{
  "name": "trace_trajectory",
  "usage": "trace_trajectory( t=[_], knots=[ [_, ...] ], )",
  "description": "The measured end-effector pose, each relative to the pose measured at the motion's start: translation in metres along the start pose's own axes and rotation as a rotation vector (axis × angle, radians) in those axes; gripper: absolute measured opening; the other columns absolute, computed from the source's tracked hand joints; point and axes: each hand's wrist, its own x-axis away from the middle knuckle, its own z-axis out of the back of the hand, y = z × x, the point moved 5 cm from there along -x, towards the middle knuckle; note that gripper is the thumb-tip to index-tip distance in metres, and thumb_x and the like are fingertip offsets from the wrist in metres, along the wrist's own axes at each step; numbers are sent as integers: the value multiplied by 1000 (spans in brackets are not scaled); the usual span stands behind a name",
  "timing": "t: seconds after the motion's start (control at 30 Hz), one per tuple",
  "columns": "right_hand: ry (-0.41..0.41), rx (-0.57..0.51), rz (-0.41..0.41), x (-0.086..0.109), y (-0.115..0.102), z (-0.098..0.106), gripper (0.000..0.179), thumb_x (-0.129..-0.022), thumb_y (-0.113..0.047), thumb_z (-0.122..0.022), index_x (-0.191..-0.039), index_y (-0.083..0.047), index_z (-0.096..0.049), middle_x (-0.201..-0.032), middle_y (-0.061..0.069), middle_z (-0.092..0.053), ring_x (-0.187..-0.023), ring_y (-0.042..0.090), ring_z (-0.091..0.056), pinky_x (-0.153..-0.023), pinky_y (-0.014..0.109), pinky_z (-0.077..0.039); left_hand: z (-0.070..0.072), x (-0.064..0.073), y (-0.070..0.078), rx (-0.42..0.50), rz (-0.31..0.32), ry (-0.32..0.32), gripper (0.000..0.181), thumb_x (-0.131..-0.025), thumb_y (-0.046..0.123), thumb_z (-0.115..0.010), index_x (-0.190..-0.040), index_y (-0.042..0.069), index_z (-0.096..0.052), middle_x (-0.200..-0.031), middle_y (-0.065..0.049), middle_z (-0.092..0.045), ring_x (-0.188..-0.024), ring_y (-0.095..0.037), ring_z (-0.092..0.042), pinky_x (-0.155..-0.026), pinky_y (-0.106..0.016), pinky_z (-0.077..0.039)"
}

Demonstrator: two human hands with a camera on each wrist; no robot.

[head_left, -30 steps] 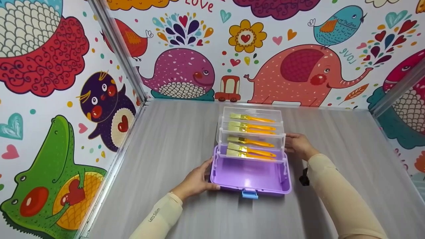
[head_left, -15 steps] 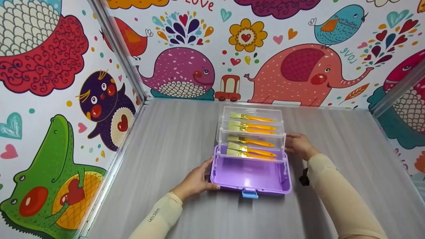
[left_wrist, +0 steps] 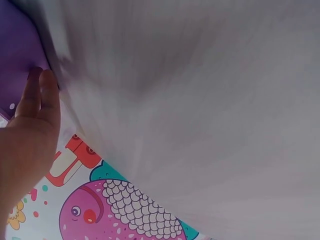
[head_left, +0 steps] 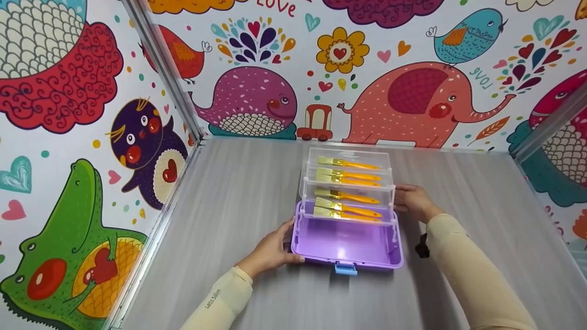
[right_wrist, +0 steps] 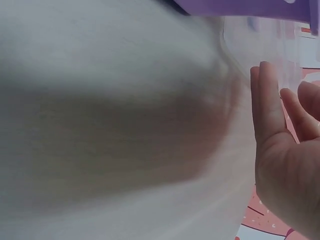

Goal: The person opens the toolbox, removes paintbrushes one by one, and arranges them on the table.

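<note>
A purple storage box (head_left: 346, 238) with a blue latch (head_left: 346, 268) stands unfolded on the table. Its clear tiered trays (head_left: 347, 185) hold several paintbrushes (head_left: 351, 212) with yellow handles and pale bristles, lying sideways. My left hand (head_left: 273, 247) rests against the box's left side, thumb at the front corner; in the left wrist view its fairly straight fingers (left_wrist: 49, 95) touch the purple wall. My right hand (head_left: 415, 201) is at the right edge of the clear trays. The right wrist view shows its extended fingers (right_wrist: 267, 100) right at the clear plastic.
The grey wood-grain table (head_left: 220, 192) meets a cartoon-printed back wall (head_left: 275, 46) behind the box and a printed side wall (head_left: 78, 183) on the left. A small black object (head_left: 422, 246) shows beside the right sleeve. Metal frame posts (head_left: 165, 68) stand at the corners.
</note>
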Motion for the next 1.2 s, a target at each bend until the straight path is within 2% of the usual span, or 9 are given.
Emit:
trace_trajectory(
  t=[0.23,0.37,0.5,0.63,0.77,0.9,1.07,1.2],
  knots=[
    [-29,53,-14,6,-2,2,47,-104,-10,-52,-145,9,-41,-112,8,-69,-97,17,-69,-91,39,-55,0,-1,1,-4,16,-4,113,-69,21,-92,-158,6,-24,-151,-19,-42,-128,-31,-53,-109,-42,-39],
    [-38,98,-11,10,-5,3,48,-104,-13,-52,-145,10,-40,-124,17,-65,-102,21,-68,-96,43,-51,0,-1,0,-34,11,-3,113,-69,24,-92,-157,5,-24,-150,-20,-44,-127,-32,-54,-109,-43,-38],
    [2,203,-11,16,-14,8,50,-104,-20,-54,-145,6,-43,-137,24,-56,-113,29,-65,-98,46,-50,-1,-1,-1,-54,8,0,113,-69,26,-92,-157,5,-24,-150,-20,-45,-127,-32,-54,-109,-44,-38],
    [49,314,11,25,-30,16,49,-104,-24,-54,-145,2,-46,-143,25,-50,-123,36,-57,-98,45,-50,-1,-1,-1,-64,14,-2,113,-70,28,-92,-158,6,-24,-150,-18,-44,-128,-29,-54,-110,-43,-37],
    [57,373,85,34,-50,20,49,-103,-26,-56,-143,2,-48,-142,25,-50,-125,39,-54,-95,43,-51,1,0,0,-99,-5,7,112,-71,30,-91,-158,6,-24,-151,-19,-43,-128,-33,-53,-110,-47,-36],
    [41,380,145,45,-69,16,49,-102,-27,-59,-140,2,-51,-139,23,-54,-122,38,-57,-93,41,-53,2,2,0,-113,-5,14,111,-71,31,-91,-158,7,-25,-149,-21,-45,-127,-35,-54,-110,-50,-35],
    [20,372,212,58,-86,3,49,-99,-31,-63,-136,0,-56,-134,20,-59,-117,34,-61,-89,38,-55,2,2,0,-110,-6,14,111,-71,30,-91,-158,7,-25,-147,-23,-46,-126,-38,-53,-110,-51,-35],
    [-32,375,250,66,-93,-14,48,-97,-30,-67,-132,2,-59,-127,21,-63,-114,35,-63,-87,37,-56,2,2,1,-112,-3,14,112,-70,28,-91,-158,8,-25,-149,-22,-45,-127,-38,-52,-110,-51,-34]
  ],
)
